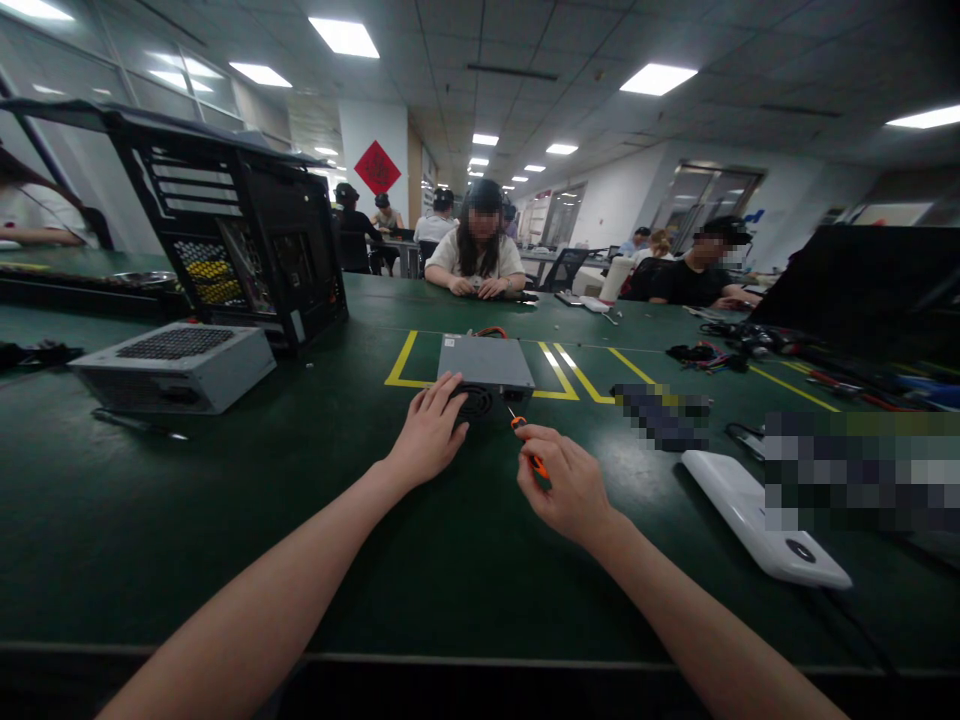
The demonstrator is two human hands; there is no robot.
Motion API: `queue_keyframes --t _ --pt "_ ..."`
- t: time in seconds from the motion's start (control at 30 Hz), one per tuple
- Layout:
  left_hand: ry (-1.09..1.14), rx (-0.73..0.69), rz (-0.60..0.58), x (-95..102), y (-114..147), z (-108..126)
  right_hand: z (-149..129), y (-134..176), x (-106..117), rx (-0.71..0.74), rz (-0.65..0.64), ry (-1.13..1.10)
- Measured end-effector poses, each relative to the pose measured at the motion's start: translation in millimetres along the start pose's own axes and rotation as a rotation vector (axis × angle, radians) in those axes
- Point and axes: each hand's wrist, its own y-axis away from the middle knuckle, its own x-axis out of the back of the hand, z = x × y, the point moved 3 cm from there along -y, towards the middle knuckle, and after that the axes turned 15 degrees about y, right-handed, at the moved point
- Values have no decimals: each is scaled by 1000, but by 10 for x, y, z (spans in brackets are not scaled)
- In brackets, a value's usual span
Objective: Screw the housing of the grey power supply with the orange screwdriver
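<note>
A grey computer power supply (487,360) lies on the green table, inside a yellow tape outline, with its fan grille and socket facing me. Against its near left corner rests my left hand (433,425), fingers spread over the edge beside the grille. My right hand (562,480) is closed round a screwdriver (538,465) with an orange and black handle. The screwdriver's thin shaft points up and left at the socket end of the power supply; whether its tip touches the casing I cannot tell.
To the left stand an open black computer case (247,230) and a second power supply (180,365), with a pen-like tool (139,424) in front. A white oblong device (765,515) lies at right, near loose cables (709,355). A person (476,245) sits across the table.
</note>
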Motion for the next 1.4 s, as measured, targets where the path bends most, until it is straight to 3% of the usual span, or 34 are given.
queue_keyframes --t 0.17,0.37,0.57,0.8,1.4 --pt "17 0 3 -1 2 -3 -30 -33 28 36 -54 -9" --pt "-2 2 -3 4 1 8 12 9 4 -140 15 -80" --pt "-7 2 -6 12 3 10 -8 -22 26 -27 -13 -2" --pt "6 -5 1 11 5 3 8 -14 23 -53 87 1" --pt "14 -10 14 10 5 13 -23 -50 30 -48 101 75"
